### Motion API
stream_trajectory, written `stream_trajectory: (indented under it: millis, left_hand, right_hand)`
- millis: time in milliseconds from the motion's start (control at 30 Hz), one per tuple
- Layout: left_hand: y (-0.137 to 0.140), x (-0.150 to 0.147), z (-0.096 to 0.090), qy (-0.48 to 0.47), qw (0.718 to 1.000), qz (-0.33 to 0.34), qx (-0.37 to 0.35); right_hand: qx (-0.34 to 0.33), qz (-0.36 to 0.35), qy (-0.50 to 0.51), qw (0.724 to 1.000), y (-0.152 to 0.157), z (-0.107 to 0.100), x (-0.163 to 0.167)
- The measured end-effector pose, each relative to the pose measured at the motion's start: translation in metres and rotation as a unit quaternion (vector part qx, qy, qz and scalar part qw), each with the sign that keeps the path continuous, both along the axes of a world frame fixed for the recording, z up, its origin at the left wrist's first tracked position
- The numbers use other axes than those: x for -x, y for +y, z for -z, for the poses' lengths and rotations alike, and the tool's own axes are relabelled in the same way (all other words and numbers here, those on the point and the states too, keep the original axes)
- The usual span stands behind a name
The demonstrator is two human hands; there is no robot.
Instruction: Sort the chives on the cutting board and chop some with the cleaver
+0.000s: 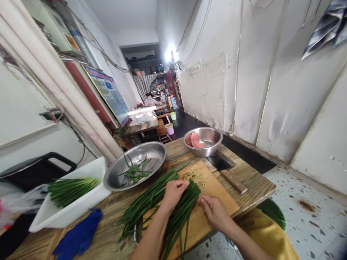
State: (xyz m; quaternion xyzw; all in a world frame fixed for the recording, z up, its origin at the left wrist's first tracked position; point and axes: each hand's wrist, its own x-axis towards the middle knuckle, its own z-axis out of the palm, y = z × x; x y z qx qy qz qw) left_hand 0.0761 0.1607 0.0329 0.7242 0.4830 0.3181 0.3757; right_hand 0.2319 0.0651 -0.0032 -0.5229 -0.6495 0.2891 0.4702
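Observation:
Two bunches of long green chives [187, 206] lie over a wooden cutting board [221, 191], their trimmed ends at its far side. My left hand [173, 195] is closed over the nearer bunch, thumb and forefinger pinched together at the chives. Beside the right edge of that bunch, my right hand [214, 212] has its fingers curled in a pinch; what lies between them is too small to make out. Small pale chopped bits [199, 177] are scattered on the board. A cleaver [233, 181] with a wooden handle rests on the table to the right.
A steel basin [159, 153] with loose chives stands left of the board. Another basin [211, 144] holds a pink cloth-like item. Further left are a white tray [67, 215] with chives and a blue glove [80, 234]. A person [150, 101] sits in the background.

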Motion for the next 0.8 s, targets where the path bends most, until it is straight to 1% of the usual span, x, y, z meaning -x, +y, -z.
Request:
stream_trajectory:
  millis: [100,133,200,267,300,400,467,533,633,733,800]
  left_hand:
    - [0.002,-0.004,0.003,0.039,0.999,0.011,-0.020]
    - [0.002,-0.005,0.003,0.058,0.998,0.015,-0.034]
    - [-0.004,-0.005,0.000,0.110,0.991,-0.001,-0.080]
    - [-0.016,-0.002,-0.003,0.178,0.975,-0.017,-0.135]
    - [-0.024,0.001,-0.003,0.216,0.963,-0.010,-0.157]
    - [-0.052,0.018,0.000,0.320,0.924,0.059,-0.201]
    - [-0.069,0.034,0.006,0.366,0.904,0.059,-0.213]
    - [-0.082,0.050,0.015,0.390,0.895,0.035,-0.215]
    - [-0.096,0.069,0.028,0.396,0.895,0.018,-0.207]
    - [-0.104,0.076,0.037,0.385,0.900,0.002,-0.206]
    - [-0.105,0.074,0.039,0.372,0.905,-0.007,-0.206]
  right_hand:
    - [0.018,0.015,-0.050,0.998,0.006,0.002,0.002]
    - [0.027,0.022,-0.076,0.996,0.008,0.002,0.002]
    - [0.043,0.037,-0.123,0.991,0.011,0.000,0.004]
    - [0.055,0.056,-0.156,0.985,0.011,-0.006,0.003]
    - [0.058,0.063,-0.173,0.981,0.009,-0.009,0.002]
    - [0.067,0.071,-0.244,0.965,-0.002,-0.020,-0.004]
    - [0.074,0.064,-0.286,0.953,-0.013,-0.025,-0.011]
    - [0.085,0.053,-0.323,0.941,-0.026,-0.026,-0.017]
    - [0.081,0.057,-0.354,0.930,-0.045,-0.019,-0.024]
    - [0.062,0.093,-0.377,0.920,-0.057,-0.009,-0.025]
    - [0.054,0.105,-0.399,0.909,-0.060,-0.005,-0.024]
